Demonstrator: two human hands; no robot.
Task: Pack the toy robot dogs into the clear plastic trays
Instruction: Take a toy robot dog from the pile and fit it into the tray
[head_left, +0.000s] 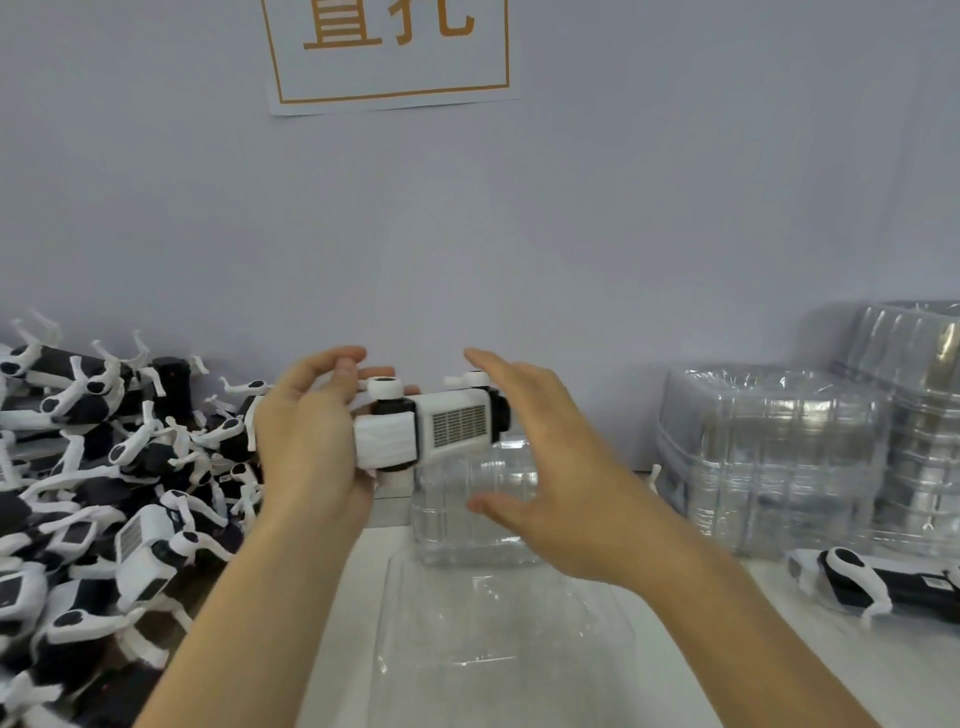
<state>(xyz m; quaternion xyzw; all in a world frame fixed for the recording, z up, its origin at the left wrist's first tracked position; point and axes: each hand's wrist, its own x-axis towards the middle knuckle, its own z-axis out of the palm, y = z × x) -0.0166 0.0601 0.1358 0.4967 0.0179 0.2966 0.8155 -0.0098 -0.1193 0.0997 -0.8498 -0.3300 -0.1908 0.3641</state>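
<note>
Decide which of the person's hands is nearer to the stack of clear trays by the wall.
Right. The right hand hovers open just left of the stack of clear trays; the left hand grips the toy dog, farther left.

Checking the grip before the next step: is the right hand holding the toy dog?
No, the right hand is open with straight fingers beside the dog, which the left hand grips.

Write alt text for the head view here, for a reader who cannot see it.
A person's left hand holds a white and black toy robot dog above a clear plastic tray, while the open right hand reaches toward it. A heap of toy dogs lies at left; stacked clear trays stand at right.
</note>
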